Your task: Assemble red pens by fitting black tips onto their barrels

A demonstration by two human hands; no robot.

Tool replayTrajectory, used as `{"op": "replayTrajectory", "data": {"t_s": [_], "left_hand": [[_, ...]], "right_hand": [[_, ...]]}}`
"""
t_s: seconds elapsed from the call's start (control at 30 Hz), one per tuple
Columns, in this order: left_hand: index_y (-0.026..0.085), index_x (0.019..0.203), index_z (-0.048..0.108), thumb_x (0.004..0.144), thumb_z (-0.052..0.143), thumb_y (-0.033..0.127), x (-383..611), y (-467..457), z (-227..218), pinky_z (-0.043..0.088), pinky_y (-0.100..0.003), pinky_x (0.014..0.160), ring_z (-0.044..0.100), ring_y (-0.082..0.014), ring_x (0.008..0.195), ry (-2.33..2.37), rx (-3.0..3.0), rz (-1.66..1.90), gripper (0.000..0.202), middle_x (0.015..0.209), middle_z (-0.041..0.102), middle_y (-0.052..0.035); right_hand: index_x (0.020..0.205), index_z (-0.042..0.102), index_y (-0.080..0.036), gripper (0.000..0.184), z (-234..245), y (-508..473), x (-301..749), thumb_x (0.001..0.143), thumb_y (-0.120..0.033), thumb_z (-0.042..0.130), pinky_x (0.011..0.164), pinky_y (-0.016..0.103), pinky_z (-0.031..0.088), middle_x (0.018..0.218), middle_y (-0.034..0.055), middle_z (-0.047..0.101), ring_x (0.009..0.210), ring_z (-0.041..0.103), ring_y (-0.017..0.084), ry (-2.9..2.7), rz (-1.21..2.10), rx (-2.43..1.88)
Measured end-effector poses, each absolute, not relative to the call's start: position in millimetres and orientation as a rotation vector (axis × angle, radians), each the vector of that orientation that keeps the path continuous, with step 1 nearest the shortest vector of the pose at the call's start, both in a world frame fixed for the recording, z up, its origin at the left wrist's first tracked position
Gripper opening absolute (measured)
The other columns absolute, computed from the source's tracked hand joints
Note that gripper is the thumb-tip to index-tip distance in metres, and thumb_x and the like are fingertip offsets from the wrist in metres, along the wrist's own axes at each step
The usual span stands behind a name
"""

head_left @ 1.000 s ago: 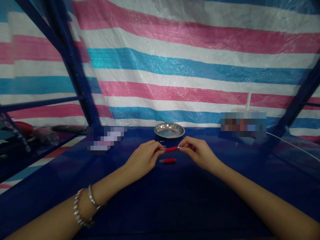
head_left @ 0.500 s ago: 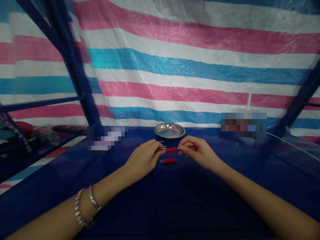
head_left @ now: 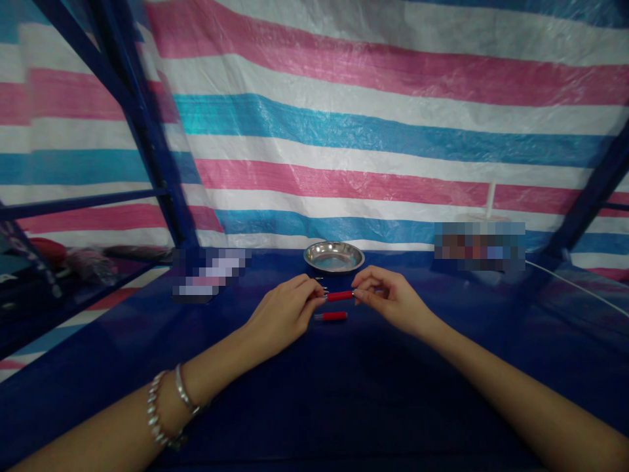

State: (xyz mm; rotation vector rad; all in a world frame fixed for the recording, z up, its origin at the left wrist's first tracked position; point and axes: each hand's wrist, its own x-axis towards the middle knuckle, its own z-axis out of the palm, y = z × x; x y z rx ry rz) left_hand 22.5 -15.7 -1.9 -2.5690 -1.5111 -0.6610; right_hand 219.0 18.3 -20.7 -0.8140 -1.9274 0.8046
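Note:
A slim red pen barrel (head_left: 339, 296) is stretched level between my two hands, just above the blue table. My left hand (head_left: 287, 305) pinches its left end between thumb and fingertips. At the other end, my right hand (head_left: 388, 295) has thumb and fingers closed on the silvery tip, which is mostly hidden. Nearer to me lies a second red pen piece (head_left: 335, 316) with a clear left end. Small metallic bits (head_left: 319, 278) rest just beyond my left fingertips, too small to make out well.
Behind my hands stands a shallow steel dish (head_left: 334, 257). A blurred-out flat item (head_left: 211, 275) lies at the left, and a blurred-out object (head_left: 479, 246) with a white post sits at the back right. Blue metal frame bars (head_left: 157, 151) rise at the left.
The red pen barrel and my right fingertips have shifted very slightly to the right. My left hand keeps its pinch, and the things on the table stay in place.

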Motion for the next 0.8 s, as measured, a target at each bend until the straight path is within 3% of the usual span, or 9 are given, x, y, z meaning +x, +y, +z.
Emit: {"op": "replayTrajectory", "data": {"t_s": [0.5,0.8], "left_hand": [[0.018,0.083,0.054,0.082,0.039,0.025,22.6,-16.7,-0.8,0.039,-0.021,0.066,0.052,-0.0106,0.077,-1.554,-2.577,-0.754,0.017,0.085,0.057,-0.0008],[0.017,0.077,0.058,0.080,0.044,0.023,25.8,-16.9,5.6,0.035,-0.019,0.059,0.050,-0.0078,0.062,-1.687,-2.632,-0.727,0.016,0.071,0.058,0.0010]], "right_hand": [[0.083,0.051,-0.015,0.011,-21.9,19.0,220.2,0.073,-0.021,0.053,0.053,0.019,0.034,0.072,0.0009,0.056,0.062,0.048,0.009,-1.972,0.668,-0.782],[0.084,0.052,-0.016,0.011,-18.7,17.5,223.2,0.074,-0.020,0.052,0.047,0.018,0.028,0.073,-0.0003,0.054,0.050,0.035,0.005,-2.007,0.527,-0.759]]}}
